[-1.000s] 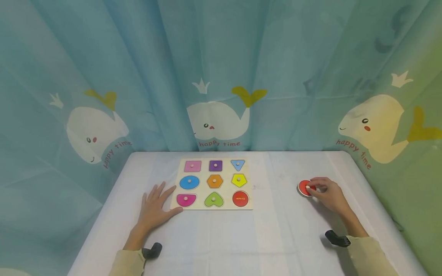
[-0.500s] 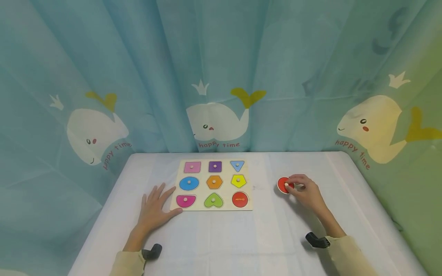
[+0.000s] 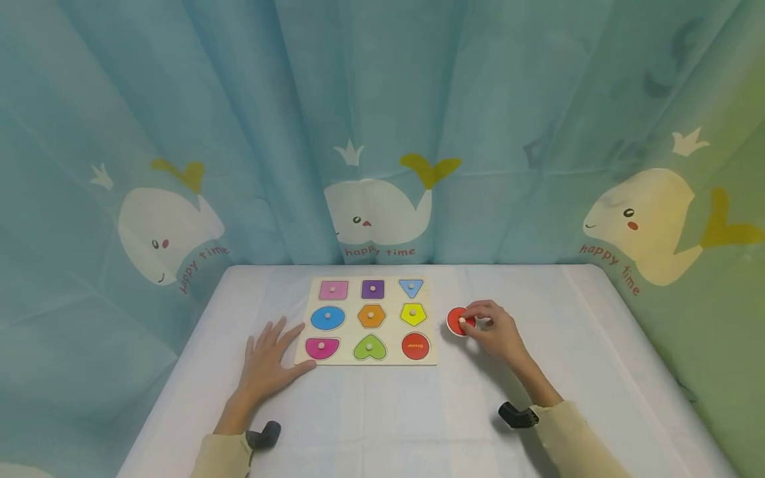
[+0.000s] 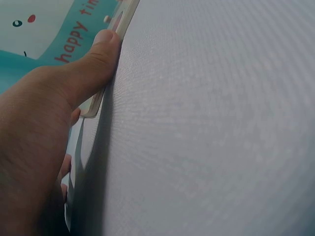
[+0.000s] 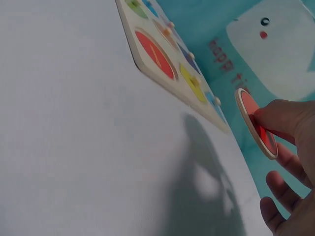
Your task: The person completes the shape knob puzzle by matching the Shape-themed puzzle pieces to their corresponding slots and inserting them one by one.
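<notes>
My right hand (image 3: 495, 332) pinches the small knob of a red round puzzle piece (image 3: 457, 322) between thumb and fingers. In the right wrist view the red piece (image 5: 257, 124) is tilted and raised over the table, its shadow apart from it. Just left of it lies the wooden knob puzzle board (image 3: 391, 358). At the board's near right corner shows a red circular recess (image 3: 415, 346) with printed lettering. My left hand (image 3: 265, 365) lies spread at the board's left edge, thumb on its near left corner; in the left wrist view the thumb (image 4: 98, 54) touches the board's edge.
Other knobbed pieces sit in the board, among them a green heart (image 3: 370, 348), a yellow pentagon (image 3: 413, 315) and a blue oval (image 3: 327, 318). A white cloth covers the table (image 3: 382, 418). A blue curtain (image 3: 502, 133) with whale prints hangs behind it.
My right hand has carried the red round piece leftward, from the table's right side to just beside the board's right edge. My left hand and the board have stayed put.
</notes>
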Available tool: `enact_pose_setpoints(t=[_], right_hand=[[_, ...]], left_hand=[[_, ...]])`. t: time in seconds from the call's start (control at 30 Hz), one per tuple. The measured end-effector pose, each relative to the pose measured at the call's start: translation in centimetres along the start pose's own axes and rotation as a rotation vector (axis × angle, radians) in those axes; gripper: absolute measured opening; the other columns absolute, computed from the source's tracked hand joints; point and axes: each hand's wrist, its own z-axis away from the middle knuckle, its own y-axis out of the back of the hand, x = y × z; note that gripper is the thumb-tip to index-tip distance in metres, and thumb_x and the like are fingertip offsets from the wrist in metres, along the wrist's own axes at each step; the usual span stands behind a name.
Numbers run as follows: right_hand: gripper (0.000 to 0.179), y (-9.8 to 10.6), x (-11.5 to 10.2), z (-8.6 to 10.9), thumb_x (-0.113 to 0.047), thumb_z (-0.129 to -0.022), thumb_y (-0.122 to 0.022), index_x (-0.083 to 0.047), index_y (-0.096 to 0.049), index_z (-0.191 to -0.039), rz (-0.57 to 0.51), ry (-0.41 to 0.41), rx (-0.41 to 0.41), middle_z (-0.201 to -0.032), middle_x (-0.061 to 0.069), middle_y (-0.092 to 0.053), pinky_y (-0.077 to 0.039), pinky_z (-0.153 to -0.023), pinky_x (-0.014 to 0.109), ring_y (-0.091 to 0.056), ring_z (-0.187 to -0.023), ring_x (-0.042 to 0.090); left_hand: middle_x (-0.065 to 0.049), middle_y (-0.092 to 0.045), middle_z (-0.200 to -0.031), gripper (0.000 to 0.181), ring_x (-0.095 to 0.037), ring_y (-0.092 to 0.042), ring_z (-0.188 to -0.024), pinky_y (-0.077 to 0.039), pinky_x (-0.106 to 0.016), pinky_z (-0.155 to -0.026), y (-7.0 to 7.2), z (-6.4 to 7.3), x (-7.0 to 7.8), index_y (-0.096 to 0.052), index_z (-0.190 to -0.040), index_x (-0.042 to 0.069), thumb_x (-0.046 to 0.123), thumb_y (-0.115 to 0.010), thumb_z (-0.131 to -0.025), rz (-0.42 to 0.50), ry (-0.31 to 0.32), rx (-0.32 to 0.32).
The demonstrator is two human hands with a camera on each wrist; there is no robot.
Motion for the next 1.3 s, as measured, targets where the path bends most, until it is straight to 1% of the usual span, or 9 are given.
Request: enact_pose_setpoints(t=[0.17,0.37,0.57,0.7,0.8,0.9,1.0,1.13,1.3], right_hand=[[0.015,-1.6,-1.1,0.0,-0.011,-0.086,-0.082,-0.010,-0.080,-0.101,-0.030,-0.002,-0.025,-0.117,0.010,-0.066,-0.054,-0.091,0.051,-0.060,-0.112,0.031],[0.014,-3.4,-2.1,0.2,-0.011,-0.085,-0.084,-0.012,-0.080,-0.098,-0.058,0.005,-0.052,-0.113,0.007,-0.067,-0.054,-0.086,0.044,-0.060,-0.107,0.027],[0.011,-5.0,-2.6,0.6,-0.009,-0.083,-0.085,-0.012,-0.080,-0.093,-0.086,0.049,-0.072,-0.107,0.005,-0.067,-0.050,-0.082,0.040,-0.058,-0.103,0.027],[0.011,-5.9,-2.9,0.8,-0.008,-0.083,-0.085,-0.012,-0.080,-0.092,-0.089,0.090,-0.090,-0.105,0.003,-0.067,-0.050,-0.087,0.044,-0.057,-0.104,0.027],[0.013,-6.4,-3.2,1.0,-0.006,-0.081,-0.086,-0.013,-0.079,-0.090,-0.098,0.097,-0.102,-0.105,0.002,-0.066,-0.049,-0.093,0.048,-0.056,-0.106,0.027],[0.014,-6.7,-3.5,1.1,-0.006,-0.080,-0.086,-0.015,-0.079,-0.088,-0.093,0.072,-0.116,-0.107,0.001,-0.065,-0.047,-0.095,0.048,-0.054,-0.107,0.025],[0.013,-6.9,-3.7,1.3,-0.009,-0.080,-0.087,-0.016,-0.078,-0.086,-0.080,0.069,-0.119,-0.106,0.001,-0.065,-0.045,-0.092,0.046,-0.051,-0.105,0.025],[0.012,-7.3,-3.6,1.3,-0.011,-0.080,-0.088,-0.017,-0.078,-0.084,-0.063,0.092,-0.115,-0.104,-0.001,-0.065,-0.042,-0.085,0.042,-0.050,-0.100,0.023],[0.012,-7.7,-3.4,1.5,-0.014,-0.080,-0.088,-0.020,-0.077,-0.083,-0.032,0.103,-0.115,-0.103,-0.002,-0.066,-0.039,-0.083,0.041,-0.049,-0.096,0.022]], left_hand=[[-0.022,-0.031,-0.163,0.087,-0.049,-0.018,-0.151,-0.007,-0.079,-0.113,-0.1,0.0,0.0,-0.049,-0.153,0.019,0.057,-0.077,-0.081,0.002,-0.008,0.006],[-0.022,-0.031,-0.163,0.087,-0.049,-0.018,-0.151,-0.007,-0.080,-0.113,-0.2,0.0,-0.1,-0.049,-0.153,0.019,0.058,-0.077,-0.081,-0.004,-0.010,0.016],[-0.022,-0.030,-0.164,0.087,-0.049,-0.017,-0.151,-0.006,-0.079,-0.113,-0.1,0.0,-0.2,-0.048,-0.153,0.019,0.059,-0.076,-0.081,-0.011,-0.004,0.000],[-0.021,-0.029,-0.164,0.087,-0.049,-0.016,-0.151,-0.005,-0.079,-0.113,0.0,-0.1,-0.1,-0.047,-0.154,0.019,0.058,-0.076,-0.081,-0.009,-0.002,-0.008],[-0.021,-0.029,-0.164,0.087,-0.049,-0.016,-0.151,-0.005,-0.079,-0.114,0.0,-0.1,-0.1,-0.047,-0.154,0.019,0.058,-0.076,-0.081,-0.010,-0.001,-0.007],[-0.021,-0.029,-0.164,0.087,-0.049,-0.016,-0.151,-0.005,-0.079,-0.114,0.0,-0.2,0.0,-0.047,-0.154,0.020,0.058,-0.076,-0.081,-0.008,-0.004,-0.005],[-0.022,-0.030,-0.164,0.087,-0.049,-0.017,-0.151,-0.005,-0.079,-0.113,0.0,-0.2,-0.1,-0.048,-0.153,0.019,0.058,-0.076,-0.081,-0.011,-0.008,-0.003],[-0.022,-0.031,-0.163,0.087,-0.049,-0.017,-0.151,-0.006,-0.079,-0.113,0.0,-0.2,-0.2,-0.048,-0.153,0.019,0.058,-0.076,-0.081,-0.013,-0.010,-0.001],[-0.022,-0.030,-0.163,0.087,-0.049,-0.017,-0.151,-0.006,-0.080,-0.113,-0.1,-0.1,-0.2,-0.048,-0.153,0.019,0.058,-0.076,-0.081,-0.004,-0.006,-0.003]])
